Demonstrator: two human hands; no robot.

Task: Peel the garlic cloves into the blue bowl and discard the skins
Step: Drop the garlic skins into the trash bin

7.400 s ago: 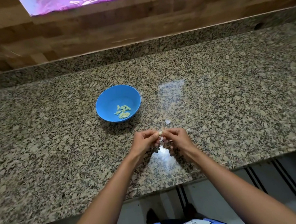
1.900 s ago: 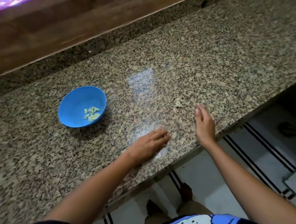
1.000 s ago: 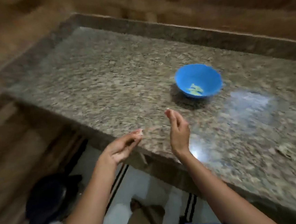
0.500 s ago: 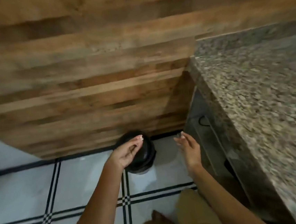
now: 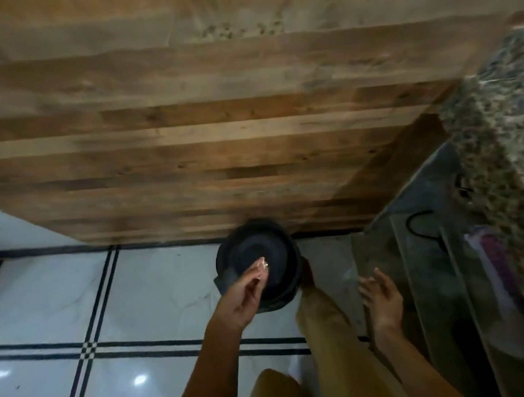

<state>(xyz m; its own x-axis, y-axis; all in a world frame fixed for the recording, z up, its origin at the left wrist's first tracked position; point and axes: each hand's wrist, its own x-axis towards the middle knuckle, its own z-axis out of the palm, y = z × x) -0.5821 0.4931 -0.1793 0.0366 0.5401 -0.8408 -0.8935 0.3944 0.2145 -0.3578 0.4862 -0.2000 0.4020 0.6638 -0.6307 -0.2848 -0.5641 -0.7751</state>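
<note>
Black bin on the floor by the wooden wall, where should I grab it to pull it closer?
Grip the round top rim of the bin on its near edge, coming from above. It stands upright with its far side close to the wooden wall, so the near side is probably easiest to reach. The open right hand looks free for this.

Readable text: none.
Dark specks on the wood wall [image 5: 238,31] at 12 o'clock are blurred; I can't read them.
</note>
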